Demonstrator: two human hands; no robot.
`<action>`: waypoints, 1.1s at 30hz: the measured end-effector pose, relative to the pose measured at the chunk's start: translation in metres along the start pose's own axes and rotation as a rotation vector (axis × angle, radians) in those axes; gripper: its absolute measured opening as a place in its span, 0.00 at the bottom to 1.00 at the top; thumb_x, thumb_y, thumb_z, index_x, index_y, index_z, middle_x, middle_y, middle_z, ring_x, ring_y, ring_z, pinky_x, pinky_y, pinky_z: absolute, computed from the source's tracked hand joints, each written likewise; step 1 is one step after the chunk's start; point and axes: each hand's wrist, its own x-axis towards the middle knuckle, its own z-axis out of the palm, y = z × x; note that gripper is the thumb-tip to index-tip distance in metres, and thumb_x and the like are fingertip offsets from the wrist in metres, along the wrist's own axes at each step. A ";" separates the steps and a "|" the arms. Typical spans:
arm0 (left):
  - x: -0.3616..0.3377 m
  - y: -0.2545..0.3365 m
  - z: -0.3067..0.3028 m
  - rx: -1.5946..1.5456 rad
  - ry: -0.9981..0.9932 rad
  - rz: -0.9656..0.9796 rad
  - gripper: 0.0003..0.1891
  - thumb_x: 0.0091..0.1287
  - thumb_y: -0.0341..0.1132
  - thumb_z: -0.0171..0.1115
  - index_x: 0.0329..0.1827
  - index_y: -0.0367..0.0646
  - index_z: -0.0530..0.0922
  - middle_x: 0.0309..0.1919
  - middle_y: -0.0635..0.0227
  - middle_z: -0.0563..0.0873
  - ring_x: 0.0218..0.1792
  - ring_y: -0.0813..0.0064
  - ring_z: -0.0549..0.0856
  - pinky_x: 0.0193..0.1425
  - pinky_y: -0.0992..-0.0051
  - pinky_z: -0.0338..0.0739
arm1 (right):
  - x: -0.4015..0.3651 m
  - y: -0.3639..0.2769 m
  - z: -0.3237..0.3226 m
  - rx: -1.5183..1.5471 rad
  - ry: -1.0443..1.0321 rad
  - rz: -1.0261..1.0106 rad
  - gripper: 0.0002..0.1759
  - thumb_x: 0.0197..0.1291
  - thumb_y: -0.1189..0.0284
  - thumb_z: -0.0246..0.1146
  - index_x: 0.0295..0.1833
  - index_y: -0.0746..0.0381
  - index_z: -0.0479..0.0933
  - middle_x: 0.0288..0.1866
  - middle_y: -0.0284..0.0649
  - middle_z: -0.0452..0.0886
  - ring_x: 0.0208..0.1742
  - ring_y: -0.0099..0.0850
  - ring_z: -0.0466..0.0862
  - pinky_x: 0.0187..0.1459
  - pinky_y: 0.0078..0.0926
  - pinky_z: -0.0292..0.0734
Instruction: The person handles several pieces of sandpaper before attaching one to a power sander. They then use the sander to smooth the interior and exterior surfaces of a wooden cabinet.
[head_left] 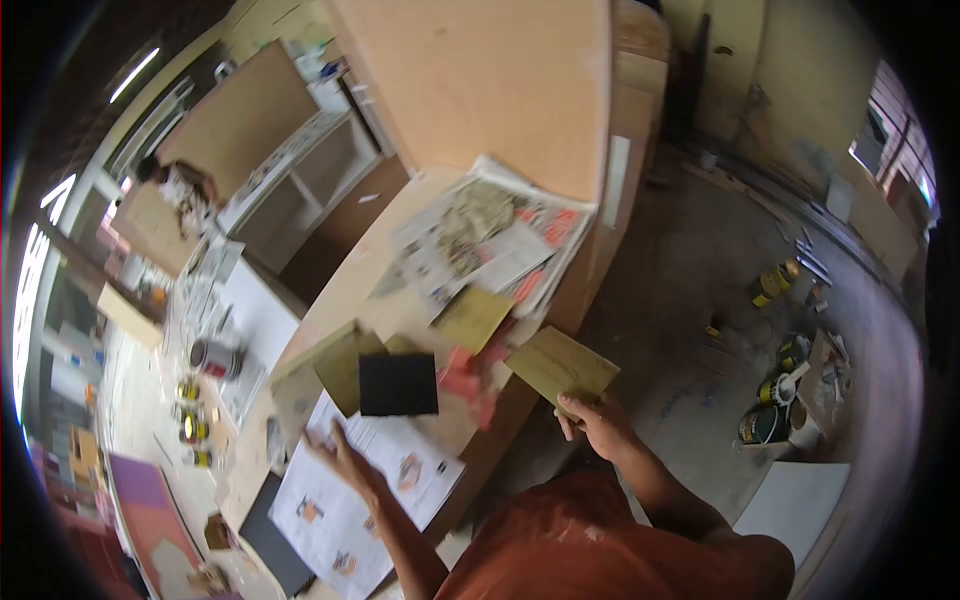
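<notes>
Rust-orange shirt [555,545] with small pale flecks, bare forearms [655,480], bare hands [600,424]

The left hand [348,463], seemingly unclasped though blurred, sits near seven o'clock while the right hand [594,423] grips between four and five.

Your wooden bench [332,304] carries a pile of newspapers [552,228] at the far end, topped by a crumpled heap [475,222]. Nearer you are olive sheets [470,318], a black square [398,386] overlapping some of them, and a red scrap [472,392] toward the right edge. Printed papers [420,462] cover the near part, beside a dark panel [278,548]. On the floor [665,405] to your right sit several tins [772,285].
</notes>
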 end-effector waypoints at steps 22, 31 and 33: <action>-0.355 -0.011 0.580 -0.170 -1.498 -0.966 0.17 0.73 0.38 0.59 0.54 0.31 0.78 0.47 0.64 0.86 0.47 0.75 0.83 0.52 0.72 0.77 | 0.124 -0.150 -0.375 -0.342 0.417 0.232 0.15 0.69 0.64 0.61 0.47 0.67 0.79 0.34 0.38 0.84 0.33 0.27 0.84 0.38 0.26 0.79; -0.387 0.049 0.841 -0.021 -1.981 -0.311 0.18 0.72 0.38 0.59 0.54 0.30 0.79 0.39 0.54 0.88 0.41 0.75 0.85 0.44 0.68 0.79 | 0.262 -0.281 -0.561 -1.193 0.903 -0.430 0.37 0.64 0.70 0.67 0.74 0.60 0.56 0.66 0.48 0.69 0.57 0.33 0.79 0.45 0.29 0.82; -0.377 0.045 0.872 0.112 -2.080 -0.487 0.18 0.71 0.37 0.59 0.56 0.32 0.78 0.43 0.56 0.88 0.48 0.74 0.85 0.50 0.68 0.79 | 0.302 -0.314 -0.585 -0.837 0.855 -0.264 0.39 0.63 0.70 0.67 0.75 0.57 0.54 0.59 0.46 0.76 0.49 0.28 0.81 0.37 0.25 0.81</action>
